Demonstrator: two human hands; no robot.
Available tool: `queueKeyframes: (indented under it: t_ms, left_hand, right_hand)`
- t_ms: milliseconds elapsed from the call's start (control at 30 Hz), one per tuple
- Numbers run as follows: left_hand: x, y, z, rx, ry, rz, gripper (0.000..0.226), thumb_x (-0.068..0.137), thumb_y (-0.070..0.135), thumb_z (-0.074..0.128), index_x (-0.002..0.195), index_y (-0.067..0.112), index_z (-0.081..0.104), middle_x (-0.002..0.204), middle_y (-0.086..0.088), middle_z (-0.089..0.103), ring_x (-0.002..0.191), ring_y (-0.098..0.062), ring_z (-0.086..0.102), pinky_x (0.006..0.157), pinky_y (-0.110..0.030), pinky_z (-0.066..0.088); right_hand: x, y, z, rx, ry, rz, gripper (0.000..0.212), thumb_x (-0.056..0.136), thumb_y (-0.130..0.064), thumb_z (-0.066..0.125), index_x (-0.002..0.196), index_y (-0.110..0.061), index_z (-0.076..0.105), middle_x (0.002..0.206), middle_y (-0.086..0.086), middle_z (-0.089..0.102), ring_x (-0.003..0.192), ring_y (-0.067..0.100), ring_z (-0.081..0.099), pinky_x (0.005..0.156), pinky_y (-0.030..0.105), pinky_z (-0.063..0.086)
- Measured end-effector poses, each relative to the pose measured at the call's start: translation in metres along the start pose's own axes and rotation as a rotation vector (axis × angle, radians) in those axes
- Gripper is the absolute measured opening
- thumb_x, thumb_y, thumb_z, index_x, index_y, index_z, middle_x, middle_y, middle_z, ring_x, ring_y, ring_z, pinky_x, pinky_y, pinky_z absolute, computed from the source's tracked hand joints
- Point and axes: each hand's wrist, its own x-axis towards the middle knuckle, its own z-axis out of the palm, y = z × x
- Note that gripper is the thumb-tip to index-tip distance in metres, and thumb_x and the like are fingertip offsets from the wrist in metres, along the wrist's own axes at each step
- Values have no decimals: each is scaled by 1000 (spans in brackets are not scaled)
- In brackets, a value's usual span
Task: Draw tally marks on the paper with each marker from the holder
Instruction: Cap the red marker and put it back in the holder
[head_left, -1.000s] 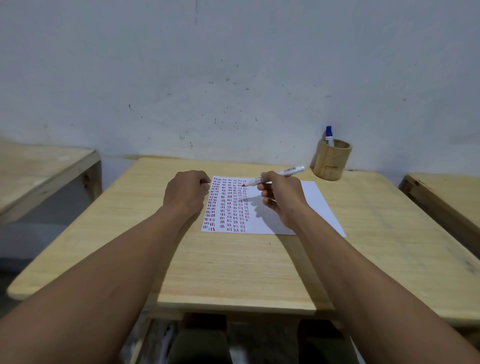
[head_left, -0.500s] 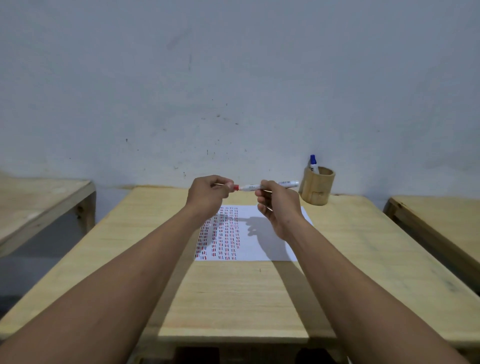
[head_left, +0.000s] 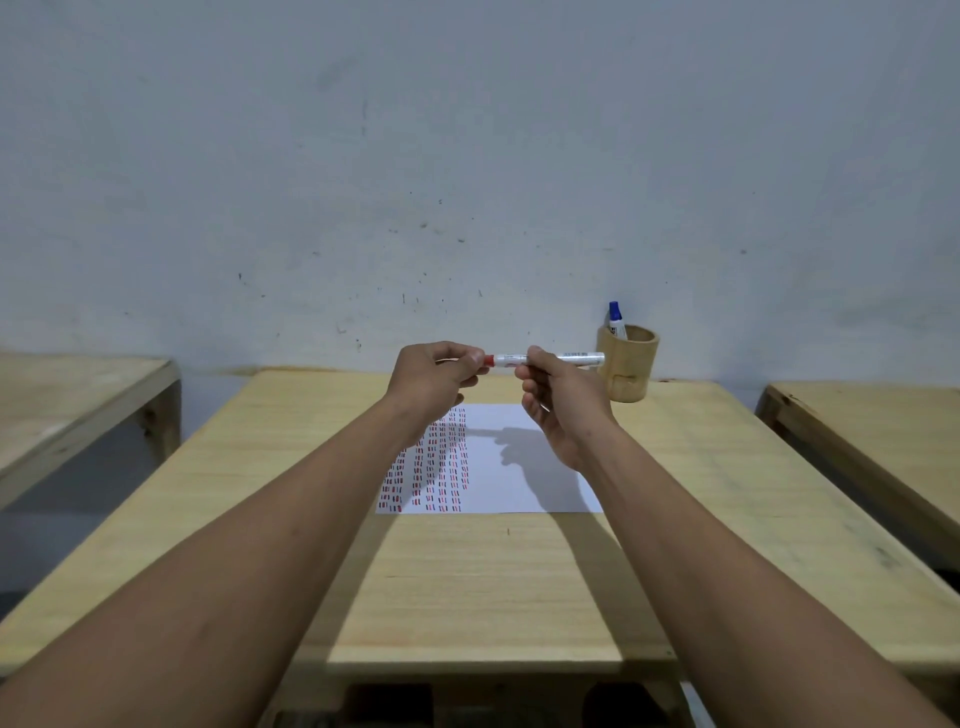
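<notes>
I hold a white marker with a red cap (head_left: 556, 358) level in the air above the table. My right hand (head_left: 561, 405) grips its barrel. My left hand (head_left: 434, 376) pinches the red cap at the marker's left end. Below them lies the white paper (head_left: 519, 478), its left part filled with columns of red and dark tally marks. A bamboo holder (head_left: 628, 371) stands at the back right of the table with a blue-capped marker (head_left: 616, 319) upright in it.
The paper rests on a light wooden table (head_left: 467, 582) against a grey-white wall. Another wooden table (head_left: 78, 400) stands to the left and a third (head_left: 872, 426) to the right, with gaps between them.
Both hands rose from the paper. The left hand left the sheet and came to the marker's tip; the red cap now sits on that end. The view tilted up.
</notes>
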Motion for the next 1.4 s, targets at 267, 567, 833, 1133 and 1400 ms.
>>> queueKeyframes:
  t_ms: [267, 567, 833, 1133, 1400]
  left_hand:
    - [7, 6, 5, 92, 26, 122, 12, 93, 26, 68, 94, 17, 77, 90, 0, 79, 83, -14, 69, 82, -35, 53]
    - [12, 21, 26, 277, 138, 283, 13, 91, 27, 67, 87, 23, 78, 74, 6, 75, 72, -25, 66, 67, -25, 50]
    - [33, 31, 62, 229, 125, 283, 30, 99, 42, 49, 100, 23, 72, 87, 8, 76, 87, -17, 71, 85, -35, 53]
    - [71, -3, 119, 430, -15, 278, 27, 97, 32, 58, 117, 18, 70, 109, 1, 73, 92, -10, 63, 82, -22, 43]
    - [110, -22, 179, 437, -123, 205, 57, 88, 39, 70, 138, 20, 53, 122, 0, 63, 104, -17, 63, 91, -31, 51]
  right_hand:
    - [5, 0, 1, 152, 50, 53, 12, 95, -15, 72, 91, -4, 69, 76, 5, 67, 68, 11, 65, 57, 21, 61]
    - [4, -13, 1, -266, 102, -125, 31, 100, -8, 55, 131, -8, 59, 79, 11, 63, 66, 20, 61, 67, 33, 58]
    - [27, -46, -30, -755, 155, -300, 9, 99, -21, 59, 103, -13, 61, 80, 8, 71, 57, 15, 59, 45, 24, 46]
    - [86, -106, -72, -836, 271, -504, 27, 100, -37, 59, 105, -17, 75, 86, 2, 73, 70, 14, 64, 58, 24, 46]
    - [138, -128, -94, -946, 347, -597, 26, 102, -24, 58, 126, -17, 63, 111, -1, 67, 86, 12, 60, 78, 29, 50]
